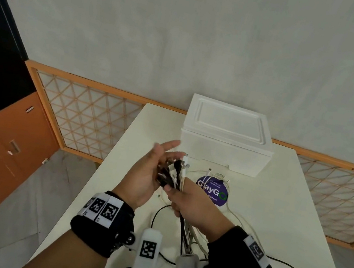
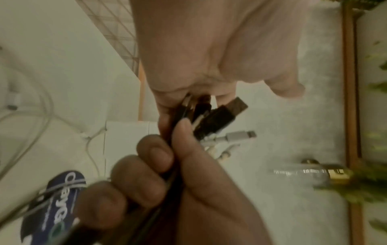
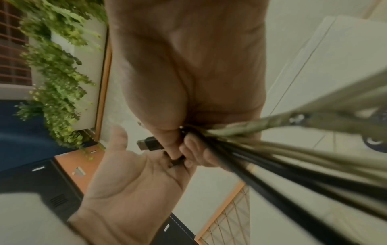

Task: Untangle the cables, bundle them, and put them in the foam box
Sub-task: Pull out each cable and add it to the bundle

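Gripping a bunch of black and white cables (image 1: 176, 174) just below their plugs, the right hand (image 1: 192, 204) is curling its fingers (image 2: 144, 170) and thumb tightly round the strands above the white table (image 1: 276, 210). The left hand (image 1: 147, 176) is lying open beside it, palm turned toward the plugs and fingers nearly straight and spread; its palm is touching the black connector ends, and it is not closing on anything. A black USB plug (image 2: 230, 107) is sticking out above the right thumb, with white plugs just beside it. The rest of the cables are trailing down from the right fist onto the table toward the person. More white cables (image 1: 218, 176) are lying loose over a round purple sticker (image 1: 213, 192) near the foam box (image 1: 224, 140). The box is sitting at the far side of the table with its lid on, so its contents are hidden.
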### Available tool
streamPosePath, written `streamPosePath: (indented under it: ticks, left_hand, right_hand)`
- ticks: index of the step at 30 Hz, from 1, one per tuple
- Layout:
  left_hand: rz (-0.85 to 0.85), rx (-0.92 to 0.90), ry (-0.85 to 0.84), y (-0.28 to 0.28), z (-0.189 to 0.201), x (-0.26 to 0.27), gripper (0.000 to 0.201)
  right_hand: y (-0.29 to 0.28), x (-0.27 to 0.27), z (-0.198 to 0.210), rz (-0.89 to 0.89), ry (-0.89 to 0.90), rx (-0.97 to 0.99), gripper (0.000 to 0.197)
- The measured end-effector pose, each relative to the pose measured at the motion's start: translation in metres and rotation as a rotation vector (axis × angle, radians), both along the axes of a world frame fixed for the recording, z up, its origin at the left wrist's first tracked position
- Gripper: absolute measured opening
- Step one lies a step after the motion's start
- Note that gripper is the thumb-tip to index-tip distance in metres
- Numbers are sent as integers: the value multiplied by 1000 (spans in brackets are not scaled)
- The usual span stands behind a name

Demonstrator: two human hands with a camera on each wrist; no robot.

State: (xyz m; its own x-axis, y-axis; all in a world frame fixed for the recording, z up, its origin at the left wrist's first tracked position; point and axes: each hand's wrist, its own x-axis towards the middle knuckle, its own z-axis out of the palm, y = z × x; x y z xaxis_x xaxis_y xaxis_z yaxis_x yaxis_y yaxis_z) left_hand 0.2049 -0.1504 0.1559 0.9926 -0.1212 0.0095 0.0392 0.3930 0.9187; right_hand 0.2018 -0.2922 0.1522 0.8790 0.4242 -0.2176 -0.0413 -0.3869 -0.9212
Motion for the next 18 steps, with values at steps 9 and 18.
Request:
streamPosePath:
  ticks: [9, 18]
  left_hand:
    - [264, 272, -71, -7, -3, -8, 23]
    - [289, 274, -51, -4, -4, -12, 28]
  right_hand:
    - [15, -3, 14, 149, -297, -417, 34]
    - [25, 4, 10, 63, -345, -511, 12]
